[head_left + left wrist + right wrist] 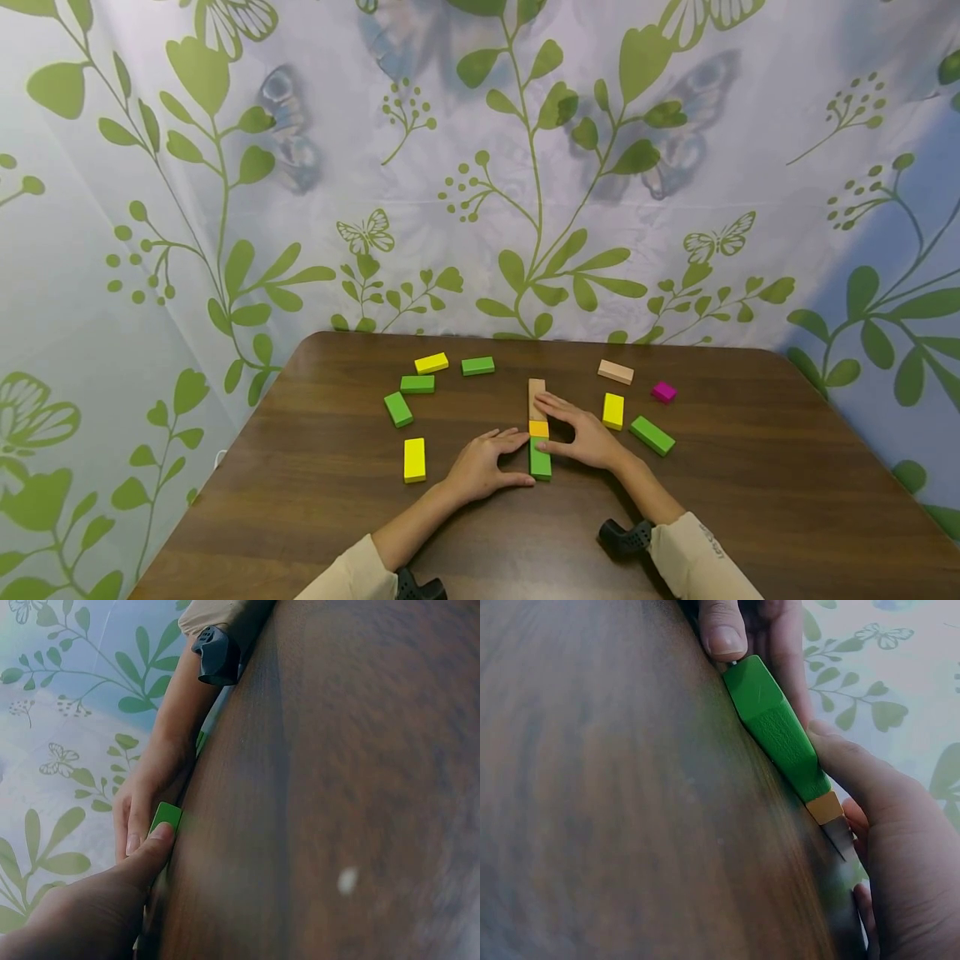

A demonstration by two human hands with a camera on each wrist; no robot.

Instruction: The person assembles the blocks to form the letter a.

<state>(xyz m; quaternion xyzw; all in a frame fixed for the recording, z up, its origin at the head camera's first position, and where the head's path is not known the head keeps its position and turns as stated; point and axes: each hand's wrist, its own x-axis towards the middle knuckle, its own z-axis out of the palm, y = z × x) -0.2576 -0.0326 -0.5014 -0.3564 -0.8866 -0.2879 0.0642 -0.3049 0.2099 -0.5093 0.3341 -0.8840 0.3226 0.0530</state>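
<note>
A row of blocks runs away from me at the middle of the table: a green block [540, 462] nearest, a small orange block [538, 428] behind it and a plain wooden block [536, 396] at the far end. My left hand [483, 468] lies along the row's left side, fingers extended by the orange block, thumb at the green block's near left corner. From the right, my right hand [592, 437] rests its fingertips on the wooden block, while its thumb touches the green block's side. In the right wrist view, the green block [780, 739] sits between both thumbs.
To the left lie several green blocks [398, 409] and two yellow ones, the nearer yellow block [415, 460] beside my left forearm. At right are a yellow block [612, 411], a green block [652, 436], a magenta block [663, 392] and a wooden block [616, 372].
</note>
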